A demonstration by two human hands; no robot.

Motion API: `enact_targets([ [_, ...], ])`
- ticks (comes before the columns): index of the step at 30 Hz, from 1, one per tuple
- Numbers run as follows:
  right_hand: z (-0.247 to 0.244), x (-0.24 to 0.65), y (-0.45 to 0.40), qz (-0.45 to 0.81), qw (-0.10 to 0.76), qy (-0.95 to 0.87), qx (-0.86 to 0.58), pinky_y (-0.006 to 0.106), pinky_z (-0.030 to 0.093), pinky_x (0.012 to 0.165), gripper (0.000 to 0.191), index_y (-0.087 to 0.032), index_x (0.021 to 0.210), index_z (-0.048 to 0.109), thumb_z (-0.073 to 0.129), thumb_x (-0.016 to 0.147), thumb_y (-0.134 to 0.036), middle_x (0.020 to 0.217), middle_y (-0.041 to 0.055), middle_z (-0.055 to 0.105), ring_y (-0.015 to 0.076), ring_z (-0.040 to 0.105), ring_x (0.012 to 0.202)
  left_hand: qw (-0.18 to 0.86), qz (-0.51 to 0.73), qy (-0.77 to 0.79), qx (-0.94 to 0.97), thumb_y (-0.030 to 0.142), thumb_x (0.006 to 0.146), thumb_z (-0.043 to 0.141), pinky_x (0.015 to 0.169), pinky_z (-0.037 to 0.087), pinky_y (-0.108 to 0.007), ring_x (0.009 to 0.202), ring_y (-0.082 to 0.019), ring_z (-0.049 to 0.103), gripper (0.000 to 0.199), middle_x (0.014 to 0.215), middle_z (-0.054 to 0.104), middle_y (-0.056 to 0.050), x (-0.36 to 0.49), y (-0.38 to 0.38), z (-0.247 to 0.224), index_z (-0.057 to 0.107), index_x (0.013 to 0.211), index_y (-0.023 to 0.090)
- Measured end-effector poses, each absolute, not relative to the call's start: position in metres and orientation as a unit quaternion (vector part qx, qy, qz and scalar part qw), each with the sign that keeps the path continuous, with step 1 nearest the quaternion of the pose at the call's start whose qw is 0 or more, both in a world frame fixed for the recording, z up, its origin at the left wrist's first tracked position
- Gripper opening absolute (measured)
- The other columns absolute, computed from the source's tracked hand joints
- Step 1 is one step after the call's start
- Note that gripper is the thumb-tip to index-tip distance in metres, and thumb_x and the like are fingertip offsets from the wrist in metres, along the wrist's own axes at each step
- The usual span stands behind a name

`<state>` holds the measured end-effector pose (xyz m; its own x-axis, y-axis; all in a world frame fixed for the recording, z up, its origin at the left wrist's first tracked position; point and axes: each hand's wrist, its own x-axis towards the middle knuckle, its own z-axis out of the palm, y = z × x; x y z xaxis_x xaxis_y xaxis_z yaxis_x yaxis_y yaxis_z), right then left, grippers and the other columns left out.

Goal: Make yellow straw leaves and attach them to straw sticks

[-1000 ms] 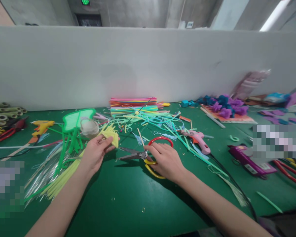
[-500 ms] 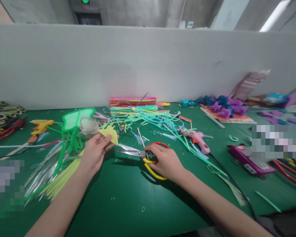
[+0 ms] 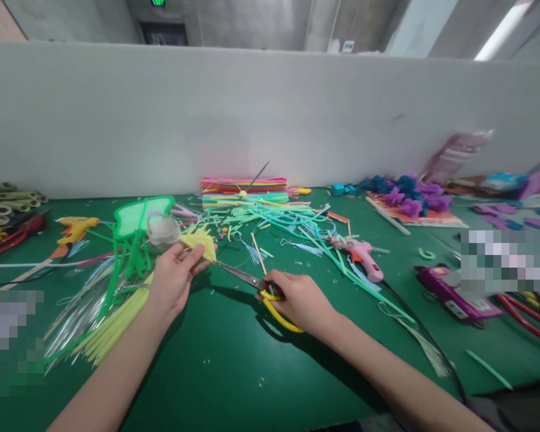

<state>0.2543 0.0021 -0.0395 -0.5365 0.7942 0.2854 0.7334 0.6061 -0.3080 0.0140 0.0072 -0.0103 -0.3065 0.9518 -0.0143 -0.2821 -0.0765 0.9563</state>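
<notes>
Between the fingers and thumb of my left hand (image 3: 179, 270) is a fuzzy yellow piece (image 3: 200, 245), fringed at its edge and seemingly made of pipe cleaner. My right hand (image 3: 299, 300) is wrapped round the yellow handle of a pair of scissors (image 3: 242, 275). The blades are together, and their tips reach the lower right corner of the yellow piece. Behind my left hand lies a translucent round cup-like thing (image 3: 162, 231), close to a green net-like shape with a fuzzy green outline (image 3: 143, 217). Yellow pipe cleaners (image 3: 117, 324) lie beside my left forearm.
Loose turquoise pipe cleaners (image 3: 270, 213) and a stack of coloured ones (image 3: 243, 187) lie at the back. A pink glue gun (image 3: 364, 259) with a cord is on the right, a yellow glue gun (image 3: 75, 229) on the left. A purple device (image 3: 454, 294) sits further right.
The scissor blades, apart before, have come together at the corner of the yellow piece. My right hand has closed on the handles; my left hand has stayed almost still.
</notes>
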Motion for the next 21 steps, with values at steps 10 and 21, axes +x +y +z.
enact_targets([
  [10, -0.033, 0.245, -0.001, -0.044, 0.146, -0.897, -0.415, 0.029, 0.017, 0.052, 0.045, -0.019, 0.087, 0.056, 0.040, 0.091, -0.061, 0.075, 0.0038, 0.067, 0.0170, 0.061, 0.068, 0.477, 0.643, 0.483, 0.354, 0.028, 0.065, 0.081, 0.069, 0.057, -0.025, 0.089, -0.020, 0.070, 0.031, 0.094, 0.074, -0.006, 0.015, 0.007, -0.012, 0.067, 0.090, 0.016],
  [21, -0.038, 0.241, 0.002, -0.076, 0.137, -0.907, -0.391, 0.030, 0.011, 0.051, 0.049, -0.017, 0.084, 0.057, 0.034, 0.094, -0.059, 0.066, 0.0030, 0.066, 0.0149, 0.059, 0.055, 0.474, 0.639, 0.485, 0.363, 0.029, 0.064, 0.082, 0.068, 0.057, -0.025, 0.085, -0.019, 0.069, 0.031, 0.086, 0.073, -0.004, 0.015, 0.006, -0.012, 0.067, 0.087, 0.016],
])
